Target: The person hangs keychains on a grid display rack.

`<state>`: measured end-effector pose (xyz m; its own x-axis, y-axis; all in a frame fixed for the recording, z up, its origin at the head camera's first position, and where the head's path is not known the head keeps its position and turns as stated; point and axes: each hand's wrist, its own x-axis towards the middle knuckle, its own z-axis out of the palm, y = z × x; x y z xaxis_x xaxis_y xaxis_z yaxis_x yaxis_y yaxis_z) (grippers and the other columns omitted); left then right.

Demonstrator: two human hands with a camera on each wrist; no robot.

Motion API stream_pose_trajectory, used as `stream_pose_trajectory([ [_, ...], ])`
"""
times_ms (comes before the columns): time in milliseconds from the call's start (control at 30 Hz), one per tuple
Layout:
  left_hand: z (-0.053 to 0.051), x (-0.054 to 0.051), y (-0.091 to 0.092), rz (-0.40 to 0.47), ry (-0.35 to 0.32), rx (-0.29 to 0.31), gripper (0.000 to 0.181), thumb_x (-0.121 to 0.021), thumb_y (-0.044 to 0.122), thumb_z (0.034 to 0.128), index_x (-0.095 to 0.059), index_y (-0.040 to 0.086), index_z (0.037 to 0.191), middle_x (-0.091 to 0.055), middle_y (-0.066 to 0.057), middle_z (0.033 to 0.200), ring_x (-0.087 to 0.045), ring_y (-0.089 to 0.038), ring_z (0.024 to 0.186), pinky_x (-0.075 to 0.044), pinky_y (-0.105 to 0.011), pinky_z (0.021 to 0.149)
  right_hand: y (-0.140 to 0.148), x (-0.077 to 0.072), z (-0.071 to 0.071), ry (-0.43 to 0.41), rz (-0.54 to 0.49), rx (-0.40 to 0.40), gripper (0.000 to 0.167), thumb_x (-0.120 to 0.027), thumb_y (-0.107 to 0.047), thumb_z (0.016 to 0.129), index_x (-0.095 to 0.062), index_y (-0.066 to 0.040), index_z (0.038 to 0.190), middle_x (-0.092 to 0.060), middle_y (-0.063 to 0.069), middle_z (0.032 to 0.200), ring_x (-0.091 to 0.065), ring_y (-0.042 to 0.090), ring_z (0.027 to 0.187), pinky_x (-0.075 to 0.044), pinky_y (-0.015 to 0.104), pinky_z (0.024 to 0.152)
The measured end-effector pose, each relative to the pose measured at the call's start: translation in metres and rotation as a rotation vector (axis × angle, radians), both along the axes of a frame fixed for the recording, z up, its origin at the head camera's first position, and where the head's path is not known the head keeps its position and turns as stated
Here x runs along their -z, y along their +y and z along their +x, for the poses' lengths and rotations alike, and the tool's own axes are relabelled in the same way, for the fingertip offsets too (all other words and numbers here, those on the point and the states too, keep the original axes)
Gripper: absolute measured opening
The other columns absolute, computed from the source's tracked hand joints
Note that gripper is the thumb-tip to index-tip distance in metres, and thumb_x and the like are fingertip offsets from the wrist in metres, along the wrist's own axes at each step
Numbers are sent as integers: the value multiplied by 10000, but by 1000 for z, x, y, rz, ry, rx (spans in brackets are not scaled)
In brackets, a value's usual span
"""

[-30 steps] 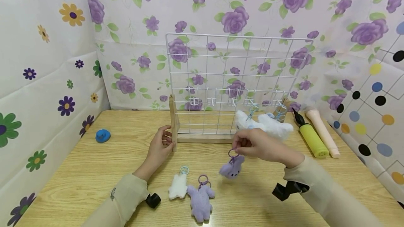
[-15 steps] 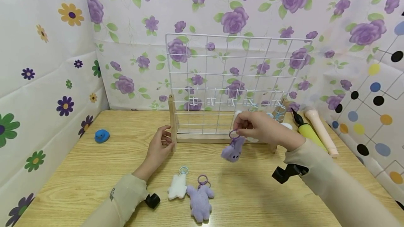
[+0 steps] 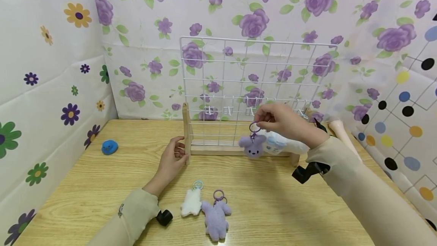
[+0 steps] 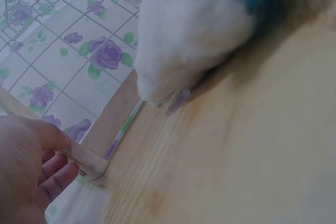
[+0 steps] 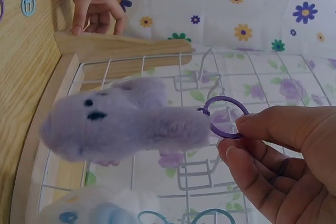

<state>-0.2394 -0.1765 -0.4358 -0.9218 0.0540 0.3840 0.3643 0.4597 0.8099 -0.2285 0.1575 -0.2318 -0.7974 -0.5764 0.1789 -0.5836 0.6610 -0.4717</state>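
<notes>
My right hand (image 3: 281, 120) pinches the purple ring (image 5: 227, 117) of a small purple plush (image 3: 253, 146) between thumb and forefinger; the plush dangles in front of the white wire grid (image 3: 235, 63), below its row of white hooks (image 3: 228, 110). My left hand (image 3: 172, 162) holds the foot of the rack's left wooden post (image 3: 187, 132), thumb and fingers around it. White plushes (image 3: 285, 143) hang at the rack's right side, partly hidden by my right hand. On the table lie a white plush (image 3: 191, 202) with a light-blue ring and a purple plush (image 3: 216, 220) with a purple ring.
A small blue toy (image 3: 109, 147) sits at the table's left. A pale tube-shaped object (image 3: 343, 136) lies at the right, partly behind my right forearm. Patterned cloth stands behind the rack and along both sides of the table (image 3: 143, 132).
My right hand has risen and moved closer to the hooks with the purple plush, which has turned its face forward. My left hand has stayed at the wooden post.
</notes>
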Motion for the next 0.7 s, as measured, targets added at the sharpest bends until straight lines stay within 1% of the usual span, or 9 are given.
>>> stream_pose_trajectory([
  [67,0,0,0,-5,-11,-2,604,-675,-94,809,-421,16,1345,-584,-203,1086,-594,-263,896,-535,-238,749,0,-2,-2,4,-2,10,41,-618,-58,921,-646,-68,949,-665,80,866,-607,146,725,-522,244,637],
  [300,1,-2,-1,-10,-38,-8,598,-671,-74,821,-419,33,1354,-584,-190,1096,-595,-262,911,-531,-228,757,-2,-7,-10,44,33,41,38,-620,-72,922,-649,-77,946,-671,91,899,-605,136,766,-514,253,669],
  [567,0,-2,-1,9,-17,-3,604,-671,-95,807,-423,19,1345,-584,-202,1079,-592,-266,895,-535,-244,747,-6,-9,-22,21,41,85,47,-609,-67,929,-639,-57,964,-671,102,912,-638,186,781,-560,313,689],
  [700,0,-1,-1,6,-13,-3,603,-674,-94,804,-425,11,1343,-585,-205,1077,-594,-264,890,-532,-237,741,-7,-8,-26,12,59,95,57,-616,-73,927,-638,-51,974,-671,100,914,-639,177,778,-556,296,678],
])
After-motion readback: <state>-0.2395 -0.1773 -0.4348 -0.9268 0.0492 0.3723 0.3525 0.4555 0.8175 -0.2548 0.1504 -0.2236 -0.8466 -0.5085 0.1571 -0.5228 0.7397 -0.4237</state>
